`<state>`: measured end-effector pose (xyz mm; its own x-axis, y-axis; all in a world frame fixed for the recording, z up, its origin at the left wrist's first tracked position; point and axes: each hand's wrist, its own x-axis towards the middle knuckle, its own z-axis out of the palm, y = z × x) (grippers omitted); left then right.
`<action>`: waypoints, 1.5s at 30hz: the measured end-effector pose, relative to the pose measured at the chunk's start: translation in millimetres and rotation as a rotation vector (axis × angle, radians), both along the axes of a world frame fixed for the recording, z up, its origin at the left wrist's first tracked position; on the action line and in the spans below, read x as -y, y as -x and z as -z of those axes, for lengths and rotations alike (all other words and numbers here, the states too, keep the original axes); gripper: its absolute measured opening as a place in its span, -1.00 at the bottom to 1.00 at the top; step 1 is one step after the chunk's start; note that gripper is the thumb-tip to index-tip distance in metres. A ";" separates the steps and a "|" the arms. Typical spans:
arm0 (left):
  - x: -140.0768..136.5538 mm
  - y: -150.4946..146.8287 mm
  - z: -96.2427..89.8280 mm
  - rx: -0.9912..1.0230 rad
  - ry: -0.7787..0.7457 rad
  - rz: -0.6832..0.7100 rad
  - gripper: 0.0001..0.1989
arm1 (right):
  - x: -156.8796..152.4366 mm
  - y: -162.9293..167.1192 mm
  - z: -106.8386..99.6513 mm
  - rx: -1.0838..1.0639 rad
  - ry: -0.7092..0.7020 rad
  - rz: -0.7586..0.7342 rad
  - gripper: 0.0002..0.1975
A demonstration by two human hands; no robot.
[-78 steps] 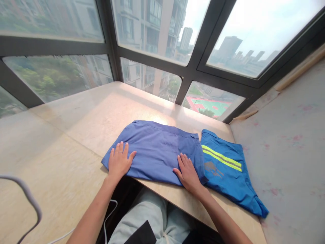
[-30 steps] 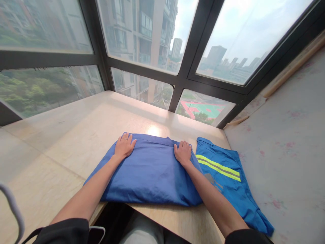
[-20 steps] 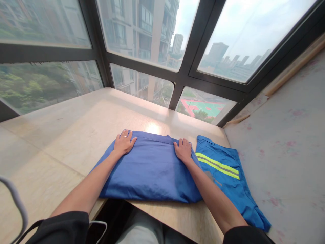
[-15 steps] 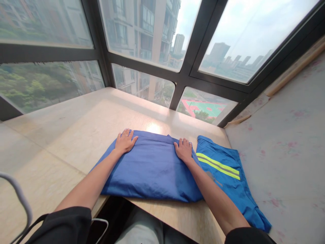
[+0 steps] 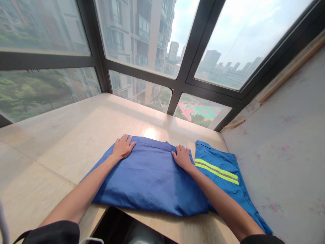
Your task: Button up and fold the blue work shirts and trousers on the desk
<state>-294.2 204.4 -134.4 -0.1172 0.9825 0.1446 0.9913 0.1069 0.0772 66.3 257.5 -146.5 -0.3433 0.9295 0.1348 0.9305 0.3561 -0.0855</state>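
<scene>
A folded blue garment (image 5: 149, 179) lies across the front of the ledge, its kind not plain from this side. My left hand (image 5: 123, 147) rests palm down on its far left corner, fingers spread, with a ring on one finger. At the far right corner, my right hand (image 5: 182, 156) lies palm down with its fingers pointing away from me; the tips reach the garment's edge. Neither hand grips the cloth. Beside my right forearm is a second, brighter blue piece of folded clothing (image 5: 218, 157) with yellow and grey reflective stripes, partly hidden by that arm.
The pale stone-like ledge (image 5: 61, 135) runs back to dark-framed windows (image 5: 177, 81). A flowered wall (image 5: 276, 162) borders the right side. Below the ledge's front edge is a dark gap (image 5: 114, 223). A grey cable (image 5: 3, 220) stands at the far left.
The view has tilted a little, so the scene sits lower. Both hands stay on the garment's far corners, and its near edge now reaches slightly wider and closer to me.
</scene>
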 end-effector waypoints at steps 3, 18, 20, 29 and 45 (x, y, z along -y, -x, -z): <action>-7.0 -9.4 -11.3 -0.015 0.017 -0.047 -0.36 | -17.1 4.4 -3.9 -0.127 0.039 -0.168 -0.52; -60.8 -93.2 -34.8 0.102 0.099 0.703 -0.42 | -9.0 13.4 -45.2 -0.051 -0.077 -0.647 -0.72; -58.6 -88.3 -37.0 0.130 0.062 0.739 -0.55 | -4.1 10.9 -46.5 -0.063 -0.058 -0.724 -0.68; -55.8 -95.3 -47.8 0.097 0.027 0.640 -0.73 | -39.6 13.6 -45.4 -0.264 0.211 -0.372 -0.78; -57.6 -112.9 -35.2 0.151 0.068 0.502 -0.68 | -64.2 21.6 -31.9 -0.355 0.231 -0.468 -0.70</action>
<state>-181.3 262.1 -99.2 0.3558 0.9296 0.0964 0.9000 -0.3686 0.2328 44.6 321.7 -114.6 -0.6917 0.7105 0.1292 0.5814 0.6541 -0.4838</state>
